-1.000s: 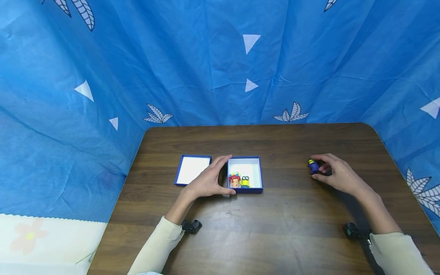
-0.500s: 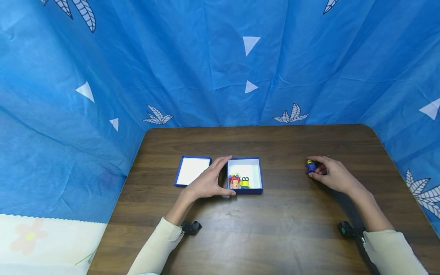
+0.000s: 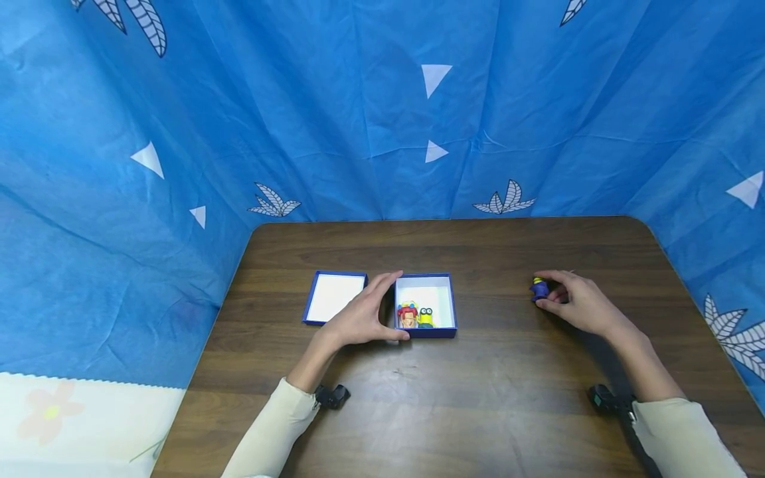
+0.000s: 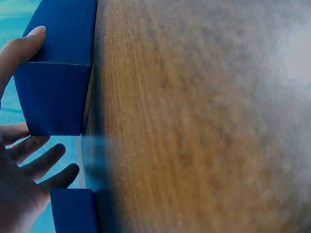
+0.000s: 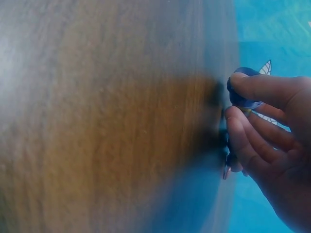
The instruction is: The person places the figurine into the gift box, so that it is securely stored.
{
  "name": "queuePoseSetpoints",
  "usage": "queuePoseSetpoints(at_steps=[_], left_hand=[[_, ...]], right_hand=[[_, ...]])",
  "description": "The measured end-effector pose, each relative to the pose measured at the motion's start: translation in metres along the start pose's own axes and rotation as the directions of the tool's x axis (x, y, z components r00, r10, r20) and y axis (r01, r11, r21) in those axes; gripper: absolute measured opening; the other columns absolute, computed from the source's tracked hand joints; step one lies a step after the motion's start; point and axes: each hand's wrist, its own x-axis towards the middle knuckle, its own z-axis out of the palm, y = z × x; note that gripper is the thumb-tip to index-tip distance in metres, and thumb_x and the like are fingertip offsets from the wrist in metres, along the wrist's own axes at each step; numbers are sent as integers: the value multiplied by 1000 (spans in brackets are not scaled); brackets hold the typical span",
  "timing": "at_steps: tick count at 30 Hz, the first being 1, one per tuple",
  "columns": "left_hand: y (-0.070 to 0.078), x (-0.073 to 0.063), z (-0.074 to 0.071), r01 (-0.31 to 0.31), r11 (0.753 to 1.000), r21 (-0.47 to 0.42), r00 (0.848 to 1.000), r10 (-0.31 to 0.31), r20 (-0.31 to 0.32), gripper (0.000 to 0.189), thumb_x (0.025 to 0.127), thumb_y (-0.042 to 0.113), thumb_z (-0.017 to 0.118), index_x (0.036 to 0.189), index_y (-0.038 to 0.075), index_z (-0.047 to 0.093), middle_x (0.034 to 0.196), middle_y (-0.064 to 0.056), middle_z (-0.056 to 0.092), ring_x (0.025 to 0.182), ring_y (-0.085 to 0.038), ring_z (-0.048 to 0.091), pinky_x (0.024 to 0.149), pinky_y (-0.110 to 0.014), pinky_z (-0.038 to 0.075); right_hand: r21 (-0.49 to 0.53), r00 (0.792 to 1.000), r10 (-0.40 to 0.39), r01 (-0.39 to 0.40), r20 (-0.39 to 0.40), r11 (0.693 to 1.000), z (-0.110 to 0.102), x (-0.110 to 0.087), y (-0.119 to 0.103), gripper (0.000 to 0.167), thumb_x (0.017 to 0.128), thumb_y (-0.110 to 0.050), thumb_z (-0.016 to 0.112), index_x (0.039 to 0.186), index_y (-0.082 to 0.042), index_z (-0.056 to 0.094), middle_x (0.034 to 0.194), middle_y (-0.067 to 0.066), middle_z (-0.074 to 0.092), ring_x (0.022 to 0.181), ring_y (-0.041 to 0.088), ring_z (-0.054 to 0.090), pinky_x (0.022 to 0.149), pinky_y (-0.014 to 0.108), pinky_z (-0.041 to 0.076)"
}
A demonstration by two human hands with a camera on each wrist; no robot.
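Observation:
My left hand [image 3: 360, 317] spans the left side of a blue open box [image 3: 425, 333], thumb on the near wall and a finger at the far corner. Inside the white-lined box, toward its near wall, are a red-topped toy figurine [image 3: 408, 315] and a yellow one-piece minion figurine [image 3: 425, 317]. Well to the right, my right hand [image 3: 582, 302] pinches a purple-blue figurine [image 3: 539, 289] with a yellow top between thumb and fingers. In the right wrist view, its dark blue body [image 5: 243, 87] shows between the fingertips, close to the table.
A blue box lid [image 3: 335, 297] with a white inside lies left of the box, partly behind my left hand. A small dark thing [image 5: 228, 162], kind unclear, shows beyond the right fingers. Blue curtain [image 3: 382, 119] hangs behind the wooden table [image 3: 430, 411].
My right hand has shifted slightly left with the purple-blue figurine, then stayed nearly still. The left hand and the box have kept their place.

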Motion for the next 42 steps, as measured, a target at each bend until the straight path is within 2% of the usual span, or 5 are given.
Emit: queuePoseSetpoints(at_steps=[6,15,29,37,42], left_hand=[[-1,1,0,-10,1000,1,1000,10,-5,126,75,62,93,173,28,22,177,-1,29,160,-28,40,127,-59,41],[-1,0,1,-9,1000,-7,1000,9,1,125,77,61,93,173,27,21,177,-1,28,159,-29,40,127,-61,41],[0,0,1,-7,1000,-4,1000,7,3,125,76,61,93,173,30,20,177,-1,28,159,-28,40,127,-60,42],[0,0,1,-9,1000,-9,1000,9,-5,125,76,59,94,173,27,21,177,-2,28,159,-29,41,126,-61,42],[1,0,1,-9,1000,-11,1000,9,-3,125,76,59,94,173,27,22,177,-2,28,159,-29,40,127,-60,41]], right_hand=[[8,999,-26,26,-32,1000,-6,2,-1,61,96,-19,84,148,-1,58,121,22,70,95,24,70,71,23,54],[47,993,-30,36,-117,998,-14,0,-6,70,91,-21,89,149,-1,56,137,27,62,119,46,64,98,66,55],[119,979,-45,69,-199,990,-12,-3,-5,67,89,-5,87,147,-4,52,135,27,63,120,50,66,100,66,52],[132,961,-82,120,-264,984,-9,-2,-5,65,90,-15,89,149,-9,61,124,15,62,111,40,67,88,-2,43],[142,954,-91,136,-287,980,-7,-3,-8,63,91,-16,88,149,-11,64,118,11,60,109,35,67,88,-2,43]])
